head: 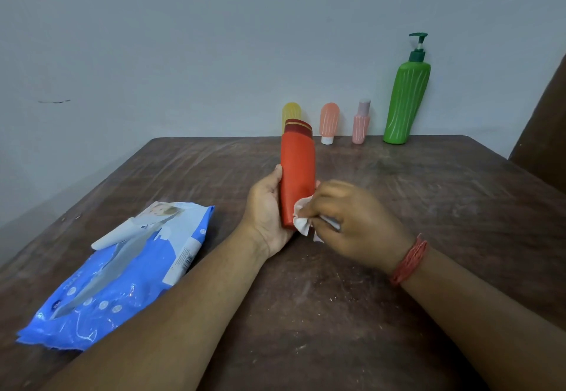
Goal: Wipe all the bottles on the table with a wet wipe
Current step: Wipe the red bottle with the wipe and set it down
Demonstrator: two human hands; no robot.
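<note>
Bottles first, from my head view: I see my left hand (pixel 269 210) cupping a smooth red bottle (pixel 297 170) with a darker gold-banded cap, fingers curled round its lower half above the scuffed, streaked wooden counter (pixel 398 182). My right hand (pixel 352 222), red thread band (pixel 409 260) at the wrist, pinches a crumpled white wipe (pixel 301 222) against the bottle's base. A glossy blue wipes pack (pixel 122 274) lies left, flap peeled open, print unreadable. Along the far edge stand ribbed yellow (pixel 291 111), peach (pixel 329 121), pink (pixel 361 122) and green pump (pixel 405 102) bottles.
</note>
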